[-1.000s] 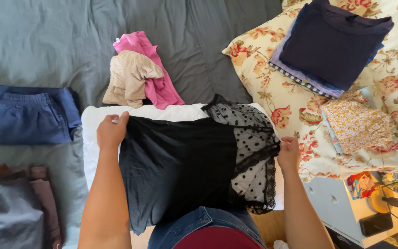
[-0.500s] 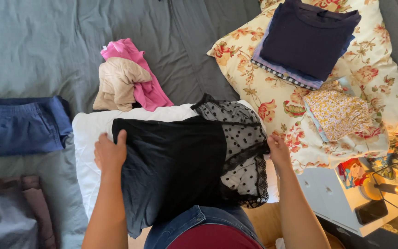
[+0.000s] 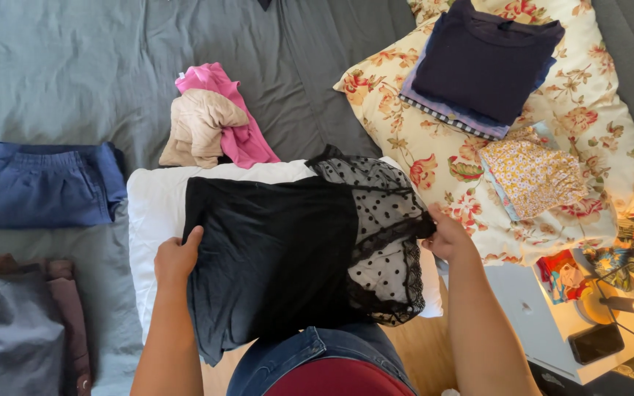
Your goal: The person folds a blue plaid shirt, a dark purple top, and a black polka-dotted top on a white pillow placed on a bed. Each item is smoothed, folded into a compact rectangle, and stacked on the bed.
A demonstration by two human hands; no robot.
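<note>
A black top [image 3: 280, 253] with a sheer dotted lace part [image 3: 383, 220] lies spread over a white pillow [image 3: 152, 205] at the bed's near edge. My left hand [image 3: 177, 260] presses on the garment's left edge, fingers curled over the fabric. My right hand [image 3: 445, 235] pinches the lace edge on the right side. The garment's lower hem hangs over my lap.
Folded blue shorts [image 3: 49, 183] lie at left, dark and brown clothes [image 3: 23, 323] at lower left. A pink and beige bundle [image 3: 214, 125] sits behind the pillow. A floral pillow [image 3: 588, 169] carries folded navy tops [image 3: 482, 62] and a yellow patterned piece [image 3: 533, 172]. A white nightstand [image 3: 544, 323] stands at right.
My left hand has slid down the garment's left edge toward me. My right hand stays on the lace side. The camera view shifted slightly.
</note>
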